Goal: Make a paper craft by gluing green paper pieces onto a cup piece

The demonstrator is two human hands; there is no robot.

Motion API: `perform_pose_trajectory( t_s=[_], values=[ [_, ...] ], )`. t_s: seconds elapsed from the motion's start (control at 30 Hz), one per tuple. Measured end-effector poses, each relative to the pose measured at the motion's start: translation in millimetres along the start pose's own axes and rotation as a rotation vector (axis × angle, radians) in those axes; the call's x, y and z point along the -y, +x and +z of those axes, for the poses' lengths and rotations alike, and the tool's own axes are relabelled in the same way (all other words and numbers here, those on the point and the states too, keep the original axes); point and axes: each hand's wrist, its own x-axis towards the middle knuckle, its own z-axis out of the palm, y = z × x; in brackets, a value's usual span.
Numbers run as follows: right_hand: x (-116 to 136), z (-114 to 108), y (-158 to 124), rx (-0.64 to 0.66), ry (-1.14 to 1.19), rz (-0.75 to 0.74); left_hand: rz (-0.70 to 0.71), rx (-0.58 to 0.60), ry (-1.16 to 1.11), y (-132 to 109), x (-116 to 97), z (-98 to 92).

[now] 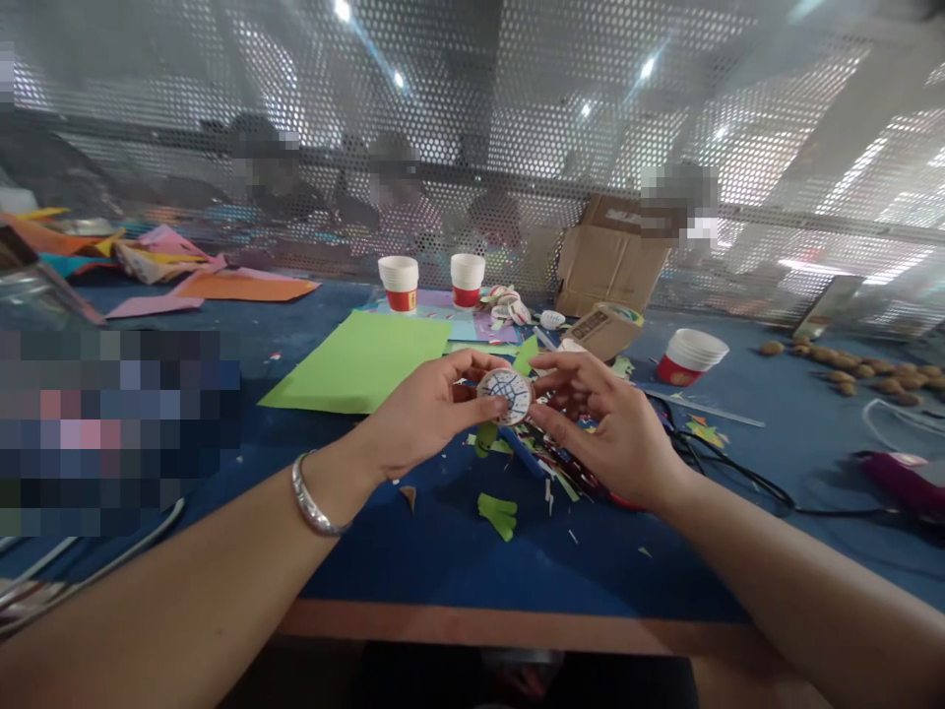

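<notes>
In the middle of the head view is a round white paper disc [513,392] with dark blue lines drawn on it, held above the table. My left hand [435,404] pinches it, thumb on its face and fingers behind. My right hand [601,423] is closed at the disc's right edge, thumb and fingertips against it. A green paper piece [527,354] sticks out at the disc's top right. Another green piece [485,438] shows below it; whether either is attached I cannot tell. Below the hands a green paper cutout [498,516] lies on the blue table [413,561].
Green paper [361,359] lies behind my left hand. Stacked paper cups [399,284], more cups [468,281] and a cardboard box [612,256] stand farther back. At right are another cup stack [690,356], a black cable [760,483] and walnut-like brown lumps [886,372]. Scraps surround my hands.
</notes>
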Motion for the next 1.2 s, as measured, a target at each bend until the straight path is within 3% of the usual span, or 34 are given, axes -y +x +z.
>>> perform_pose_trajectory(
  t_s=[0.1, 0.2, 0.37, 0.6, 0.87, 0.97, 1.1, 1.2],
  values=[
    [-3.5, 0.3, 0.6, 0.003, -0.013, -0.008, -0.069, -0.024, -0.027, 2.0, 2.3, -1.4],
    [-7.7, -4.8, 3.1, -0.029, -0.043, -0.032, -0.053, -0.094, -0.077, 3.5, 0.8, -0.8],
    [-24.5, -42.3, 17.6, -0.110, -0.327, 0.050, -0.024, -0.254, -0.231, 7.0, -4.2, 1.3],
    [-63.9, -106.8, 26.0, 0.012, -0.584, 0.269, -0.010, -0.347, -0.342, 12.2, -2.5, -2.4],
    [-88.9, -116.9, 16.6, 0.309, -0.498, 0.395, -0.164, -0.383, -0.600, 16.5, -1.2, -8.4],
    [-98.5, -119.1, 13.2, 0.350, -0.415, 0.444, -0.254, -0.412, -0.692, 19.4, -1.9, -12.0],
    [-113.6, -112.3, -0.9, 0.209, -0.236, 0.437, -0.232, -0.326, -0.696, 20.6, 2.8, -15.8],
    [-116.9, -104.3, -8.3, -0.022, -0.247, 0.307, -0.191, -0.259, -0.626, 19.8, 7.3, -16.3]
  ],
)
